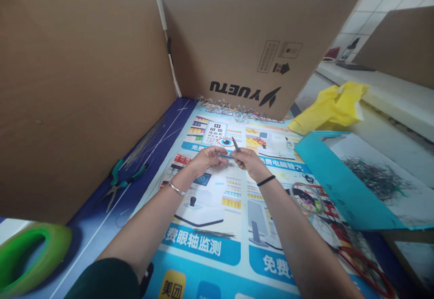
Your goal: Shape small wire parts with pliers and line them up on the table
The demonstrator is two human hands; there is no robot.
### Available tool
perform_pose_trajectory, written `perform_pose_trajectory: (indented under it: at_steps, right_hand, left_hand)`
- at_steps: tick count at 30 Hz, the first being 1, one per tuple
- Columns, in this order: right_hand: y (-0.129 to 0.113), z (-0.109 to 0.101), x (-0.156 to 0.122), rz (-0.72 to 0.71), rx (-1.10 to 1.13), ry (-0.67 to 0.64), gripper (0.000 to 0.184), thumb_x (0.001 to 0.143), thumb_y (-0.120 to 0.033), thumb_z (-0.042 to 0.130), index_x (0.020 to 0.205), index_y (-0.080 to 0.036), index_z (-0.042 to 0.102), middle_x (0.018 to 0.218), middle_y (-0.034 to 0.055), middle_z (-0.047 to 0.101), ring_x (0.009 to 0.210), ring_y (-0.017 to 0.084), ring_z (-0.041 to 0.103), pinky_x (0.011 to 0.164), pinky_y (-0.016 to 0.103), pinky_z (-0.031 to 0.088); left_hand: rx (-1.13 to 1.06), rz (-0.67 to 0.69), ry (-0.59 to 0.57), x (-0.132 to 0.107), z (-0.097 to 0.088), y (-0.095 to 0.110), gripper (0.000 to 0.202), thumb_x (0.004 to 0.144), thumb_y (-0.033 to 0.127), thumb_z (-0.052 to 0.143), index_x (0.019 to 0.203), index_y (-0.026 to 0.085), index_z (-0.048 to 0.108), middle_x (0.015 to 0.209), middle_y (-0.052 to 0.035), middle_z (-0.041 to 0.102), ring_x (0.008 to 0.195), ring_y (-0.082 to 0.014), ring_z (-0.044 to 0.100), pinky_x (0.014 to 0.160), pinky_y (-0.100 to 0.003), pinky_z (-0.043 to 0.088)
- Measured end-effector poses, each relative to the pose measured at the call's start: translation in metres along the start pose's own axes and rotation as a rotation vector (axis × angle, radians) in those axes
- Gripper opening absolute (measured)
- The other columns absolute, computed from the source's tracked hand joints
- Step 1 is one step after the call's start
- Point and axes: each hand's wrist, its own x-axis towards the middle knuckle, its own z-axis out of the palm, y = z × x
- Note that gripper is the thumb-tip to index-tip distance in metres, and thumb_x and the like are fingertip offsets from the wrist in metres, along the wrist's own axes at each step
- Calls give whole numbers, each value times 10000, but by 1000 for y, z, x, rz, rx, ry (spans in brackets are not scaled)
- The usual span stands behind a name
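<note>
Over the printed poster, my left hand is closed in a pinch on a thin bluish rod, which reaches across towards the other hand. My right hand grips a slim dark pen-like tool, its tip pointing up and away; its exact kind is too small to tell. The two hands are close together, and the right fingers are near the rod's end. Whether they touch it I cannot make out.
Cardboard walls stand at the left and back. Teal-handled pliers, thin wires and green tape lie left. Rightward are a wire coil, red-handled scissors, a blue box with wire scraps, and a yellow bag.
</note>
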Motion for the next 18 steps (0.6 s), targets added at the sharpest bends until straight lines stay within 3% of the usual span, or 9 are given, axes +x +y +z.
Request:
perform_pose_trajectory:
  at_steps: [8, 14, 18]
  right_hand:
    - [0, 0, 1, 6, 13, 10, 278, 598, -394, 685, 634, -176, 516, 505, -67, 424, 433, 40, 309, 425, 218, 174]
    - [1, 0, 1, 9, 12, 20, 278, 596, -395, 688, 640, -171, 530, 512, -59, 452, 434, 41, 324, 425, 217, 192]
    - [0, 0, 0, 0, 12, 16, 283, 595, -403, 686, 639, -170, 532, 502, -62, 444, 437, 44, 332, 427, 219, 197]
  left_hand:
    - [-35, 42, 4, 4, -2, -9, 462, 510, 128, 782, 915, 147, 560, 1022, -61, 625, 901, -190, 626, 722, -301, 484]
    - [14, 61, 62, 5, -1, -13, 451, 508, 145, 790, 898, 136, 564, 917, -54, 657, 835, -161, 632, 714, -278, 481]
    - [-21, 1, -15, 3, -1, -10, 496, 507, 143, 797, 939, 145, 552, 916, -62, 659, 873, -189, 634, 734, -312, 484]
